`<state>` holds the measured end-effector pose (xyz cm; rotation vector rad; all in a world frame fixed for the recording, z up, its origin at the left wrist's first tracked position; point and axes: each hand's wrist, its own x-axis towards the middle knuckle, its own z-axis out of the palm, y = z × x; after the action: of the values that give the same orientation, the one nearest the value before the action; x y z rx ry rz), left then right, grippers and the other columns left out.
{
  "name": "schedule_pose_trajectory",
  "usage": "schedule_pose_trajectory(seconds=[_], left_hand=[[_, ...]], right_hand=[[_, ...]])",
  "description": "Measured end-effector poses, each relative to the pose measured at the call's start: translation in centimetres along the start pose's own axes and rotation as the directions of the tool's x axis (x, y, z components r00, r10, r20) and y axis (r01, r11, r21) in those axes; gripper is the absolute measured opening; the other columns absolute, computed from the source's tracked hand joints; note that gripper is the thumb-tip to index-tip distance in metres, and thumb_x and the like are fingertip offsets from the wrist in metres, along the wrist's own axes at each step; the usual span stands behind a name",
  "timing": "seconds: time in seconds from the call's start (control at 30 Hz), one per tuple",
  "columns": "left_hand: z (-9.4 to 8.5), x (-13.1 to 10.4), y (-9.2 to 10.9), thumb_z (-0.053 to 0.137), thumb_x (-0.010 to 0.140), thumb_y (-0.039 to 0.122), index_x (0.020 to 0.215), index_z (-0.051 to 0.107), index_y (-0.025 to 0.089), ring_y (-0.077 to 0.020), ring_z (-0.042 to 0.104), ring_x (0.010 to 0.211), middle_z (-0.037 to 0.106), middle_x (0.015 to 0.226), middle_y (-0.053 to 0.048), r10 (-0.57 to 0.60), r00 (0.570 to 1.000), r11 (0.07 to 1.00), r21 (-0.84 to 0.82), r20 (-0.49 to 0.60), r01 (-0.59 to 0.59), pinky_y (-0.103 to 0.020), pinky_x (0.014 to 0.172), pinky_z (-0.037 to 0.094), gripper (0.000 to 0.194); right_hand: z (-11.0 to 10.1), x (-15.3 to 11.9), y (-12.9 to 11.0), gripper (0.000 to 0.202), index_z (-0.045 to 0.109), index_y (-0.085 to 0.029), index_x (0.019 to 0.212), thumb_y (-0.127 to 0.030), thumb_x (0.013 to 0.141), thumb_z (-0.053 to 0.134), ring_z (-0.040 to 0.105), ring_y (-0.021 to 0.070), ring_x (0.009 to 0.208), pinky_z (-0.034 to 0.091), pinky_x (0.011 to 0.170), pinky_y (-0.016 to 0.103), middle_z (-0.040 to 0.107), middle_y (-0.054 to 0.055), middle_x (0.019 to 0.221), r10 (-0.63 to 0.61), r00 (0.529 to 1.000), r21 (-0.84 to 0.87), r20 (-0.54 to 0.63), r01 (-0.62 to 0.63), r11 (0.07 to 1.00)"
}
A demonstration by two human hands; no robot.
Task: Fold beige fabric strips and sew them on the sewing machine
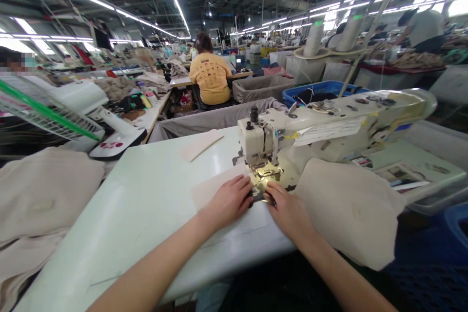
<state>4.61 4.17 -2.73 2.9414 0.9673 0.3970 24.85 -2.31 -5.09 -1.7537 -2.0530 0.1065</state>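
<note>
My left hand (pixel 231 199) lies on a thin beige fabric piece (pixel 203 188) on the pale table, its fingers stretched toward the sewing machine (pixel 258 139). Its fingertips reach the left side of the lit metal needle plate (pixel 268 173). At the plate's front right edge is my right hand (pixel 287 207), fingers bent and drawn together; whatever lies between them is too small and hidden to make out. A larger beige fabric panel (pixel 347 207) drapes over the table edge beside my right wrist. Another beige piece (pixel 202 145) rests further back, left of the machine head.
Beige fabric (pixel 47 195) is piled at the left, near a white fan (pixel 80 102). Behind the table stand a grey cloth-lined bin (pixel 215 116) and a blue basket (pixel 325 88). A person in a yellow shirt (pixel 210 78) sits ahead. Thread cones (pixel 313 40) stand behind the machine.
</note>
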Motion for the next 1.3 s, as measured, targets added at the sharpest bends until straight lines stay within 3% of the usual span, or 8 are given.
schedule_pose_trajectory(seconds=[0.2, 0.5, 0.57, 0.7, 0.87, 1.03, 1.13, 1.3], left_hand=[[-1.0, -2.4, 3.1, 0.053, 0.098, 0.025, 0.133, 0.057, 0.017, -0.0314, 0.054, 0.128, 0.059, 0.138, -0.011, -0.042, 0.995, 0.999, 0.005, 0.086, 0.041, -0.048, 0.105, 0.052, 0.036], [-3.0, -0.9, -1.1, 0.045, 0.097, 0.009, 0.117, 0.066, 0.02, -0.0199, 0.061, 0.114, 0.066, 0.122, -0.007, -0.009, 0.989, 0.985, -0.17, 0.145, 0.034, -0.034, 0.102, 0.049, 0.031], [-3.3, -1.0, -1.4, 0.046, 0.1, 0.02, 0.111, 0.065, 0.017, -0.0245, 0.063, 0.108, 0.065, 0.117, -0.011, -0.254, 0.944, 0.967, 0.071, 0.212, 0.245, -0.037, 0.091, 0.054, 0.022], [-3.8, -1.6, -0.8, 0.038, 0.102, 0.029, 0.11, 0.06, 0.01, -0.0308, 0.069, 0.092, 0.065, 0.102, -0.017, -0.657, 0.724, 0.735, 0.391, 0.21, 0.553, -0.04, 0.073, 0.056, 0.03], [-4.3, -2.6, 0.0, 0.033, 0.102, 0.03, 0.111, 0.058, 0.011, -0.0312, 0.07, 0.092, 0.067, 0.099, -0.016, -0.745, 0.626, 0.651, 0.454, 0.229, 0.609, -0.038, 0.072, 0.056, 0.032], [-4.8, -2.9, 0.5, 0.034, 0.102, 0.029, 0.109, 0.059, 0.01, -0.0311, 0.071, 0.09, 0.068, 0.097, -0.016, -0.755, 0.615, 0.638, 0.47, 0.228, 0.61, -0.038, 0.071, 0.055, 0.032], [-4.8, -2.6, 1.0, 0.036, 0.1, 0.023, 0.104, 0.061, 0.01, -0.0307, 0.069, 0.088, 0.067, 0.095, -0.016, -0.726, 0.658, 0.663, 0.46, 0.201, 0.591, -0.038, 0.068, 0.055, 0.028], [-2.3, -1.0, 2.8, 0.045, 0.099, 0.014, 0.124, 0.058, 0.016, -0.0269, 0.055, 0.123, 0.059, 0.132, -0.013, -0.137, 0.98, 0.965, 0.241, 0.145, 0.1, -0.041, 0.098, 0.049, 0.029]], right_hand=[[-0.1, -0.1, 0.0, 0.023, 0.068, -0.019, 0.114, -0.02, 0.097, 0.052, 0.073, 0.0219, 0.092, 0.057, 0.075, 0.029, 0.064, 0.008, 0.134, -0.003, 1.0, -0.031, -0.002, 0.003, 1.0], [0.6, -0.1, 1.2, 0.029, 0.069, -0.019, 0.11, -0.015, 0.089, 0.049, 0.072, 0.0232, 0.095, 0.058, 0.081, 0.034, 0.067, 0.009, 0.128, -0.018, 0.99, 0.19, -0.138, 0.044, 0.981], [0.7, -0.1, 1.7, 0.032, 0.067, -0.019, 0.112, -0.014, 0.088, 0.047, 0.069, 0.0243, 0.103, 0.057, 0.087, 0.037, 0.068, 0.01, 0.124, -0.017, 0.973, 0.295, -0.232, 0.087, 0.952], [0.0, -0.7, 2.6, 0.033, 0.066, -0.019, 0.112, -0.013, 0.088, 0.044, 0.066, 0.0242, 0.106, 0.055, 0.089, 0.037, 0.068, 0.01, 0.113, -0.006, 0.962, 0.411, -0.274, 0.123, 0.903], [-1.3, -2.0, 2.9, 0.041, 0.068, -0.021, 0.112, -0.006, 0.082, 0.044, 0.066, 0.0203, 0.096, 0.055, 0.079, 0.029, 0.063, 0.008, 0.11, -0.091, 0.987, 0.429, -0.134, 0.14, 0.892], [-1.7, -2.2, 2.5, 0.053, 0.07, -0.022, 0.113, 0.003, 0.075, 0.043, 0.066, 0.0186, 0.093, 0.053, 0.08, 0.027, 0.063, 0.006, 0.115, -0.205, 0.977, 0.265, 0.052, 0.184, 0.946], [-1.9, -1.8, 2.0, 0.049, 0.071, -0.02, 0.109, 0.004, 0.075, 0.045, 0.067, 0.019, 0.088, 0.053, 0.077, 0.027, 0.065, 0.006, 0.115, -0.222, 0.961, 0.163, 0.166, 0.195, 0.967], [-2.2, -1.6, 1.5, 0.05, 0.07, -0.02, 0.111, 0.005, 0.075, 0.045, 0.069, 0.0199, 0.097, 0.055, 0.086, 0.03, 0.061, 0.005, 0.137, -0.244, 0.946, 0.135, 0.213, 0.219, 0.966]])
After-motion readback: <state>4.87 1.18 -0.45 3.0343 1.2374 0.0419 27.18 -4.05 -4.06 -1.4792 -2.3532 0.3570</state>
